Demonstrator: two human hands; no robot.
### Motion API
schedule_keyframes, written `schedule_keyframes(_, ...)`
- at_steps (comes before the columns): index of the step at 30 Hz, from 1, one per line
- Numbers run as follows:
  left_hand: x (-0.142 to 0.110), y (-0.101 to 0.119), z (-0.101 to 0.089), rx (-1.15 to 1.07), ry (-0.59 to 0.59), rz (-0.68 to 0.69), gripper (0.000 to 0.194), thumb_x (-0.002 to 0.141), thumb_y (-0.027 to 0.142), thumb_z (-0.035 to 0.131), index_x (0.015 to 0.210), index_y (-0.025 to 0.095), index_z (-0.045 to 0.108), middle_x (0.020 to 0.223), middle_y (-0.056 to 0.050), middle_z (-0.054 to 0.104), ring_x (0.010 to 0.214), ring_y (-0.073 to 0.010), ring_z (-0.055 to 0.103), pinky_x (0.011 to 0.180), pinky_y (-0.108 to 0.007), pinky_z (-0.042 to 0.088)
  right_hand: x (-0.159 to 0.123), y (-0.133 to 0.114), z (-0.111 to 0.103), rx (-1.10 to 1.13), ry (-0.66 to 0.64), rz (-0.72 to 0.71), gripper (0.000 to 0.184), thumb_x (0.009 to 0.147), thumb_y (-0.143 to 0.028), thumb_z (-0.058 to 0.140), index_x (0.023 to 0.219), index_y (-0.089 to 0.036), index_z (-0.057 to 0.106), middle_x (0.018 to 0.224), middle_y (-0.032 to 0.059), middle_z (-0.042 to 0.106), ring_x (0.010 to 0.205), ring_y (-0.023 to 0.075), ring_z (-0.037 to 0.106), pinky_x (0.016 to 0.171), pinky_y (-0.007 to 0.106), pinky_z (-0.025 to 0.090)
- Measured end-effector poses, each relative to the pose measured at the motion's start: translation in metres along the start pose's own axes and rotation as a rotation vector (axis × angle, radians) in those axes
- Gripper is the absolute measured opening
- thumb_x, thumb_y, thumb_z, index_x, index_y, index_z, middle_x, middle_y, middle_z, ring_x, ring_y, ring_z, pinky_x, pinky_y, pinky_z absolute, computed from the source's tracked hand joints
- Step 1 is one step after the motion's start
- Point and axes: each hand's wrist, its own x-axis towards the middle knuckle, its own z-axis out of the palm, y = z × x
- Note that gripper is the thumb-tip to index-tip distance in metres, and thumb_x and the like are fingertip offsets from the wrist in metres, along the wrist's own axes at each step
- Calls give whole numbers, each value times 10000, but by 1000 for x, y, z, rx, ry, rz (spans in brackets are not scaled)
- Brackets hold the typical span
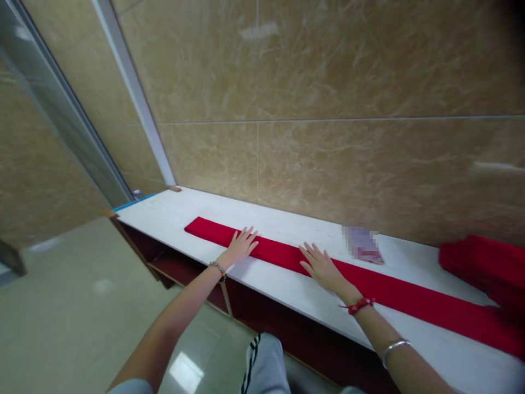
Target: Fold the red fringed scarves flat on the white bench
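Note:
A long, narrow strip of red cloth lies flat along the white tabletop, its squared end toward the left. My left hand rests on the strip nearer that end, fingers spread. Farther right, my right hand lies on the same cloth, palm down with the fingers apart. Neither hand grasps it. At the right edge of the view the strip meets a bunched heap of red cloth.
A blurred, purplish flat item lies behind the strip, near the tiled wall. Below the tabletop are open dark-red shelf compartments. Blue edging runs along the table's far left end, by a metal frame.

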Motion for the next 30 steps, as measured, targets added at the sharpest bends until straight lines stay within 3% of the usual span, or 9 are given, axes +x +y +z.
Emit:
schedule_keyframes(3,-33,-79,1,50,-63,-217,467,917,391,263,1353,230,307,1433,-98,269,1319,-282,195,1005,-519,223,16,-23,15,-18,-19,-73,474,914,-382,248,1357,-230,321,1416,91,315,1286,293,275,959,566,298)
schedule_keyframes(6,-60,-144,0,62,-104,-343,493,898,419,291,1365,260,286,1449,-71,236,1322,-287,180,1020,-498,200,14,-20,27,-52,-28,-93,472,908,-363,255,1359,-241,320,1416,81,316,1275,290,301,964,562,297)
schedule_keyframes(11,-85,-212,-7,35,-155,-562,547,885,494,217,1390,282,214,1478,-70,126,1333,-330,93,985,-605,146,26,-25,26,-64,-53,-61,482,898,-399,251,1332,-231,376,1414,102,313,1279,332,276,932,632,279)
schedule_keyframes(14,-86,-232,-10,16,-183,-652,543,883,500,181,1395,319,177,1486,-52,78,1325,-368,81,956,-653,130,64,-65,15,-9,12,-87,507,899,-440,258,1350,-224,341,1434,99,272,1309,318,205,970,615,235)
schedule_keyframes(16,-84,-239,-9,7,-185,-693,546,885,491,166,1401,312,153,1484,-74,72,1316,-387,109,936,-664,158,94,-101,11,68,3,-191,510,905,-445,254,1368,-235,298,1442,83,259,1323,285,177,992,584,230)
schedule_keyframes(19,-83,-247,-6,9,-183,-711,551,885,482,171,1405,306,133,1480,-102,77,1304,-396,154,913,-666,195,129,-146,18,149,-63,-273,519,907,-459,253,1373,-233,284,1438,82,267,1319,282,190,999,574,220)
schedule_keyframes(21,-83,-251,-3,13,-193,-721,556,879,488,184,1405,317,125,1480,-100,82,1296,-405,175,898,-674,206,141,-162,27,167,-108,-292,511,911,-455,245,1367,-232,301,1428,85,291,1311,288,211,1001,579,205)
schedule_keyframes(26,-77,-257,-4,37,-233,-762,567,858,479,239,1394,296,204,1463,-120,164,1298,-408,166,894,-692,181,144,-158,39,224,-203,-277,531,909,-481,222,1371,-231,292,1437,77,269,1314,278,208,1014,557,203)
schedule_keyframes(30,-67,-253,-17,60,-267,-793,562,846,460,272,1375,270,270,1425,-148,265,1285,-405,207,894,-691,185,123,-109,27,278,-214,-150,511,905,-446,252,1344,-204,353,1401,99,342,1265,257,328,1009,500,272)
